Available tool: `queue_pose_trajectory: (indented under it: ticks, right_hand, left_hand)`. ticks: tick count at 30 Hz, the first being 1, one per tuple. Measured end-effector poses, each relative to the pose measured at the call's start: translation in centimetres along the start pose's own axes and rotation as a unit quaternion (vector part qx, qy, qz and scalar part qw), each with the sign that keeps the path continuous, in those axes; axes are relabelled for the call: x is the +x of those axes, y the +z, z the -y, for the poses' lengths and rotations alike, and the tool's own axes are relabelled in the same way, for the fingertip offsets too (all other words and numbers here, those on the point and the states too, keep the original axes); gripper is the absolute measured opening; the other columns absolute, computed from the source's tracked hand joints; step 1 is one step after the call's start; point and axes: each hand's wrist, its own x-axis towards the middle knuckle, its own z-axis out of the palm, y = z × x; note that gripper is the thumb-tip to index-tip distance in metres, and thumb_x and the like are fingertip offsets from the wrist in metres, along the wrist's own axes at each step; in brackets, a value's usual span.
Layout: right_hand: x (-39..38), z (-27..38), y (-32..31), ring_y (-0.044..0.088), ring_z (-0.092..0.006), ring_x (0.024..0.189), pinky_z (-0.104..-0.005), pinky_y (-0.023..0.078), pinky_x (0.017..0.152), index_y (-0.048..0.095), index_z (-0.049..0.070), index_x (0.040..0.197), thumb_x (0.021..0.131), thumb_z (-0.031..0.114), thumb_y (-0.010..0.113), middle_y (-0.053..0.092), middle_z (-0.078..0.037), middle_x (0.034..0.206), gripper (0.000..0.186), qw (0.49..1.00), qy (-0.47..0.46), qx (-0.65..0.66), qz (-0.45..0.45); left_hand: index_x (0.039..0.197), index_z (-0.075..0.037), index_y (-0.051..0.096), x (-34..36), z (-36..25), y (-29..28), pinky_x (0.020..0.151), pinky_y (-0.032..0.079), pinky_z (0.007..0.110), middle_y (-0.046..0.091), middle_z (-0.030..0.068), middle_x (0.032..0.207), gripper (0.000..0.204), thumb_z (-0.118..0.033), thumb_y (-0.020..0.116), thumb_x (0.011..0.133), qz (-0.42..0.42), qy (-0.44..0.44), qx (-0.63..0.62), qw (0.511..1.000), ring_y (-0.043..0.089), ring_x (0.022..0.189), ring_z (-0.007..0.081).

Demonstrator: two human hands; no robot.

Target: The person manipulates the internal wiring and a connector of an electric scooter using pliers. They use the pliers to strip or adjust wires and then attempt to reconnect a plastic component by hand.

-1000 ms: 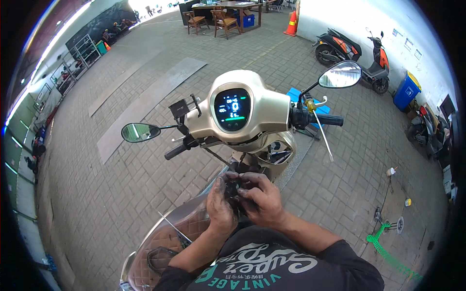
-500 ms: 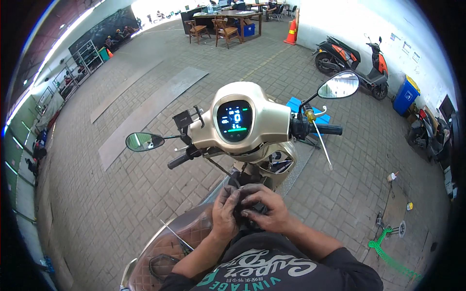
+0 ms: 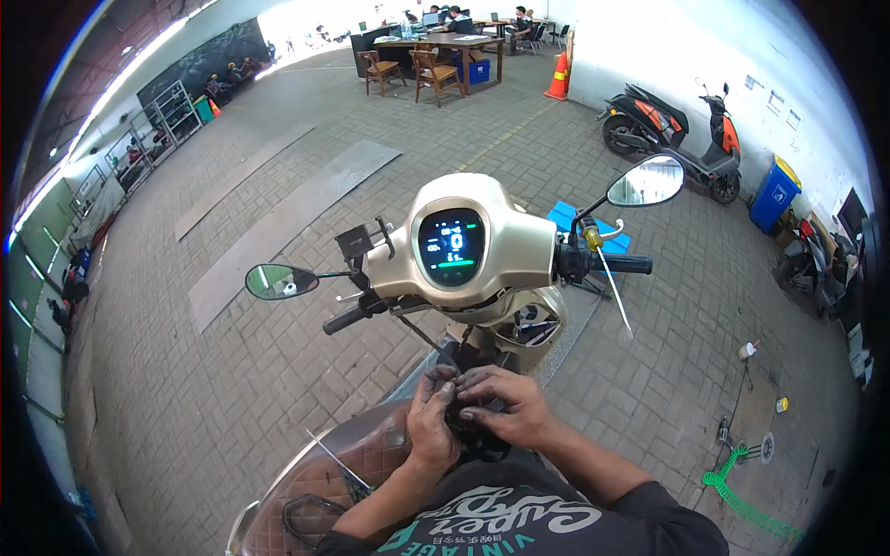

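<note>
A gold scooter [image 3: 519,232] stands in front of me with its round display lit. My left hand [image 3: 431,426] and my right hand [image 3: 512,405] meet just behind its handlebar column, fingers closed close together. A black cable [image 3: 423,331] runs down from the left side of the handlebar to my left fingertips, which pinch it. What sits between my right thumb and fingers is dark and mostly hidden. Beside my left forearm, a thin rod [image 3: 336,451] and a black loop [image 3: 301,514] lie on the brown quilted seat [image 3: 385,431].
Mirrors stick out on both sides, the right one [image 3: 646,180] higher. A thin white strip [image 3: 616,295] hangs by the right grip. A green coiled hose [image 3: 742,500] lies on the right floor. Farther off stand an orange-black scooter [image 3: 677,139], a blue bin [image 3: 775,193] and a desk [image 3: 445,40].
The whole view has shifted slightly, so the scooter and hands appear a little lower. Both hands stay together at the cable, with only small finger movement.
</note>
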Motion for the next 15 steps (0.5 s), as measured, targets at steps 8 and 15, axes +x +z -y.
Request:
queue_pose_trajectory:
  ticks: [8,15]
  right_hand:
    - [-0.1,0.3,1.9,0.053,-0.0331,0.112,-0.0377,0.042,0.095,0.056,0.001,0.102,0.07,0.003,0.071,0.056,-0.017,0.115,0.035,0.995,-0.018,-0.079,-0.053]
    - [-0.5,-0.5,2.1,0.052,-0.0331,0.114,-0.0375,0.042,0.095,0.055,-0.003,0.097,0.07,-0.003,0.07,0.057,-0.021,0.115,0.031,0.993,-0.07,-0.065,-0.076]
  left_hand:
    - [0.103,-0.006,0.046,0.9,0.0,0.1,0.076,0.05,0.031,0.055,0.0099,0.093,0.019,-0.005,0.042,0.085,-0.06,-0.003,-0.065,0.996,0.057,0.087,0.0204]
    - [0.102,-0.007,0.046,1.2,0.4,0.0,0.078,0.049,0.031,0.055,0.0103,0.094,0.018,-0.006,0.042,0.084,-0.071,0.0,-0.057,0.996,0.057,0.087,0.0204]
